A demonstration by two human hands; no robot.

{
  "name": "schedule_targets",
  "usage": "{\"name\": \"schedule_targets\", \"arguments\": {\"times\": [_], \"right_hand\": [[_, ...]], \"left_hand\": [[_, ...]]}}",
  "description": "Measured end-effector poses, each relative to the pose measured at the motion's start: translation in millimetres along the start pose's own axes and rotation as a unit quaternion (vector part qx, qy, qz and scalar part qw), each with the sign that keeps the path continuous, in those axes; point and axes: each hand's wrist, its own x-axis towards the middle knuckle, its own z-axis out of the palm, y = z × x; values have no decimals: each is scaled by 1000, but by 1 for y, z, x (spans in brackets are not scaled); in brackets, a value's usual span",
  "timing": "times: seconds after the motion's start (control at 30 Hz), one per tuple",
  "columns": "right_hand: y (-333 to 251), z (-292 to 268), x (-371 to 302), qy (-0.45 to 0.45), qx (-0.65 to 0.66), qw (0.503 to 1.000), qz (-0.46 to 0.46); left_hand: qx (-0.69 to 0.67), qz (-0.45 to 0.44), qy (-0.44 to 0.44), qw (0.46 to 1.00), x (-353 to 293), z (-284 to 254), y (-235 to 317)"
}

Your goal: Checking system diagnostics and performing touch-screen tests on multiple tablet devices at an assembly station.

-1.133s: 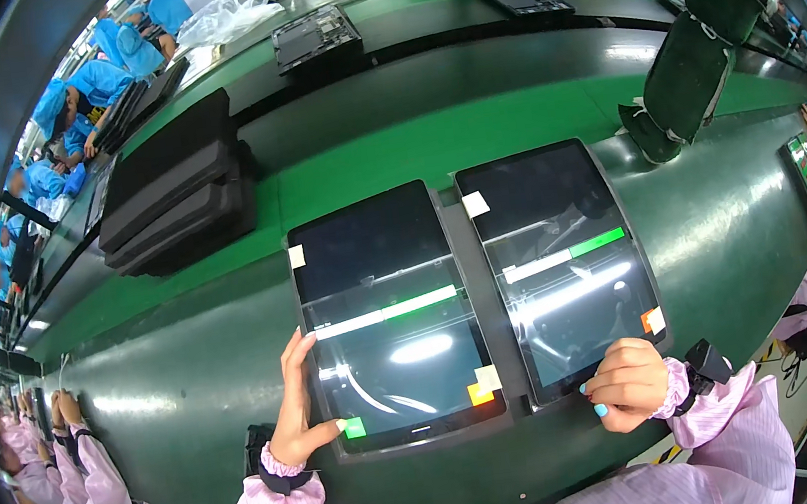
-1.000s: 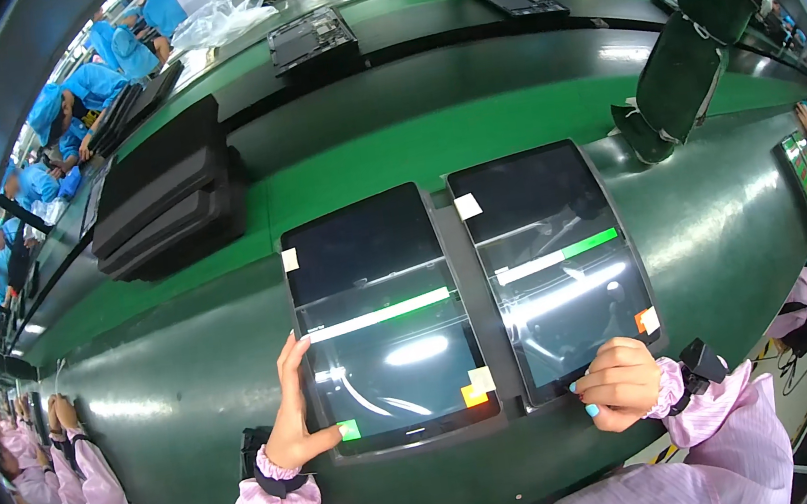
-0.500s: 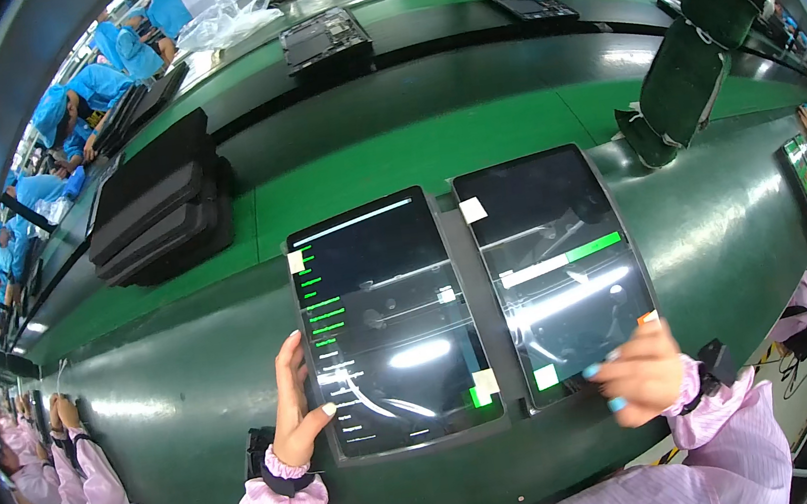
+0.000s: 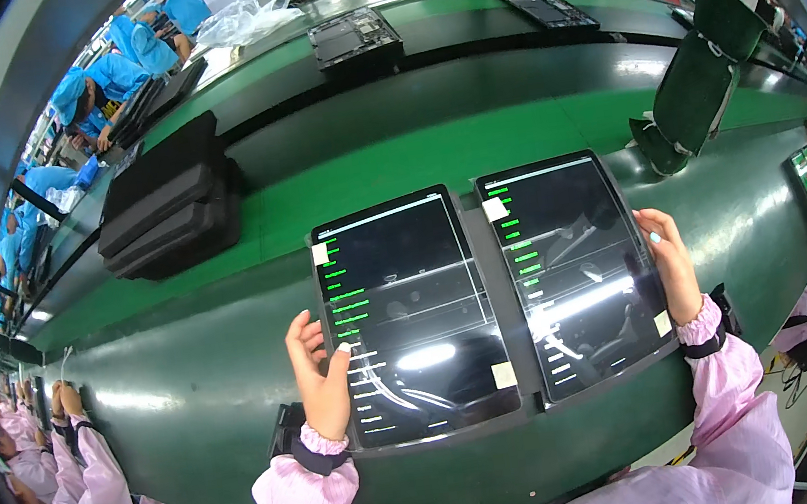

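Observation:
Two dark tablets lie side by side in a black holder on the green bench in front of me. The left tablet shows a list of green and white lines on a black screen, and so does the right tablet. My left hand rests at the left tablet's left edge, thumb touching the screen. My right hand lies flat along the right tablet's right edge, fingers together. Each tablet carries small white stickers.
A stack of black trays sits at the back left on the green conveyor. A dark green stand is tilted at the back right. Other workers in blue are across the line; a person in pink sleeves sits left, another right.
Both screens changed from a dark view with a green bar to lists of lines. My right hand moved from the right tablet's lower corner up to its right edge.

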Motion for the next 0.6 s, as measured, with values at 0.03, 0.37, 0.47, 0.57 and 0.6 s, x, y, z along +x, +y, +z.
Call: {"name": "schedule_targets", "arguments": {"times": [0.03,0.37,0.47,0.57,0.6], "right_hand": [[0,0,0,-2,-17,1000,-2],[-12,11,4,-7,-160,987,17],[-12,16,3,-12,-200,980,11],[-5,4,6,-5,-168,986,6],[-3,0,8,-5,-126,992,9]], "left_hand": [[-6,1,2,1000,-1,-1,1],[-55,3,-11,998,-2,-6,2],[-42,-5,-13,999,-3,-6,8],[-33,3,-21,999,-4,-7,8],[-33,4,-22,999,-4,-8,6]]}}
